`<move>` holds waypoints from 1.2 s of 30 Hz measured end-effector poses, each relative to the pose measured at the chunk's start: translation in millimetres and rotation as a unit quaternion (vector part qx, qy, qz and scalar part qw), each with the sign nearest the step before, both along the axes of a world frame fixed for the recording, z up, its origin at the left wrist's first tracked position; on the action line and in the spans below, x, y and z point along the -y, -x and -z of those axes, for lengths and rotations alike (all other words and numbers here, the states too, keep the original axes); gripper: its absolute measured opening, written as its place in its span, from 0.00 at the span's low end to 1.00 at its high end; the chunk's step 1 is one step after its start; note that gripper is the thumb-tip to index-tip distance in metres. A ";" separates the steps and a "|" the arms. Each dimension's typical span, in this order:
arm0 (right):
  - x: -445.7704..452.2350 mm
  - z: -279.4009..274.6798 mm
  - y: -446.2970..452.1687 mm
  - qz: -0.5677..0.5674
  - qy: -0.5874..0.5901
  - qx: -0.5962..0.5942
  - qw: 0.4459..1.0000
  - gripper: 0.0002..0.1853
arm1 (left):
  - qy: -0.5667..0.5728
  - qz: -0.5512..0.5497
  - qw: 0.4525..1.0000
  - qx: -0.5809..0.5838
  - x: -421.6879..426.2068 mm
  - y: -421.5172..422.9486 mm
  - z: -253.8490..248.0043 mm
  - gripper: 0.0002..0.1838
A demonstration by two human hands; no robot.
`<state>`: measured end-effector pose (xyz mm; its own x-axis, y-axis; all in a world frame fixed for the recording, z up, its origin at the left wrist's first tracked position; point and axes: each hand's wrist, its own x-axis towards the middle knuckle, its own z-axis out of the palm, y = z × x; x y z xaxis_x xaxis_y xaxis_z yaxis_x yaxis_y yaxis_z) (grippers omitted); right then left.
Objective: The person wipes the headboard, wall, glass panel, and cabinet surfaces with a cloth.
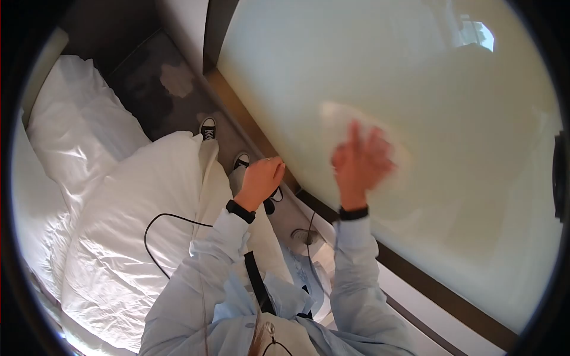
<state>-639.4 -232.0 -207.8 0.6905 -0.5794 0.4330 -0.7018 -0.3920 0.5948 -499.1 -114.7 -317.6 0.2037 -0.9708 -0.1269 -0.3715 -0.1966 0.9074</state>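
Observation:
My right hand (363, 155), blurred by motion, is on a pale cloth (336, 114) against a large, glossy, frosted glass panel (475, 136). The cloth spreads out beyond the fingers on the upper left. My left hand (261, 179) is curled closed near the brown frame (237, 110) along the panel's edge. Nothing shows in its fingers, though the palm side is hidden. Both wrists wear black bands, below light blue sleeves.
A bed with white bedding (130, 190) and a pillow (83, 113) lies to the left. A black cable (155, 222) loops over the bedding. Dark sneakers (208, 129) stand on the grey carpet (178, 80). A dark handle-like piece (559, 178) sits at the panel's right side.

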 end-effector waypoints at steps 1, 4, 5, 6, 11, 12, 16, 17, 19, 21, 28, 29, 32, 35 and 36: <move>-1.5 30.5 -8.5 0.003 -0.096 -0.041 0.995 0.33 | -0.004 0.002 1.000 -0.003 -0.9 -1.9 4.2 0.08; -5.3 133.1 -10.8 -0.134 -0.302 0.021 0.943 0.33 | -0.001 0.009 1.000 0.024 -7.0 -8.6 4.2 0.08; -11.6 157.8 1.9 -0.136 -0.307 0.026 0.941 0.33 | -0.007 0.009 1.000 0.028 -9.1 -9.4 6.6 0.08; -17.8 176.1 17.0 -0.030 -0.477 0.012 0.878 0.33 | -0.004 0.013 1.000 0.025 -10.5 -10.5 7.2 0.08; -49.2 101.8 58.4 0.104 -0.544 -0.036 0.832 0.33 | 0.016 0.019 1.000 0.002 -16.4 3.7 5.8 0.09; -55.3 79.4 68.4 0.100 -0.410 -0.079 0.903 0.33 | 0.008 0.035 0.999 0.014 -19.1 8.2 3.6 0.09; -51.5 -48.0 70.8 0.102 -0.041 0.036 0.993 0.31 | 0.006 0.067 0.997 0.024 -18.2 25.6 -0.7 0.09; -43.1 -71.5 59.6 0.088 0.103 0.085 0.987 0.31 | 0.002 0.079 0.997 0.024 -18.3 29.6 0.7 0.09; -35.5 -6.5 88.9 0.098 0.068 0.069 0.991 0.31 | -0.017 0.080 0.997 -0.010 -12.9 35.8 3.5 0.09; -41.1 31.8 81.4 0.083 -0.205 0.064 0.973 0.33 | -0.016 0.103 0.995 0.001 -12.5 34.0 -3.7 0.09; -72.9 102.4 84.8 0.053 -0.445 0.064 0.891 0.32 | 0.015 0.155 0.983 0.099 -28.6 -18.9 -70.9 0.10; -67.3 79.7 80.1 0.058 -0.402 0.034 0.913 0.31 | 0.029 0.157 0.980 0.114 -26.1 -21.8 -85.3 0.10; -54.9 -68.2 34.0 0.035 -0.250 0.091 0.963 0.29 | -0.020 0.189 0.975 0.113 -13.0 -14.5 -129.9 0.11; -40.2 -188.4 27.1 -0.003 0.009 0.127 0.992 0.31 | 0.062 0.250 0.950 0.177 11.5 1.2 -176.8 0.11; -39.8 -221.1 31.7 0.019 0.030 0.137 0.990 0.31 | 0.065 0.265 0.950 0.151 21.0 6.9 -194.8 0.12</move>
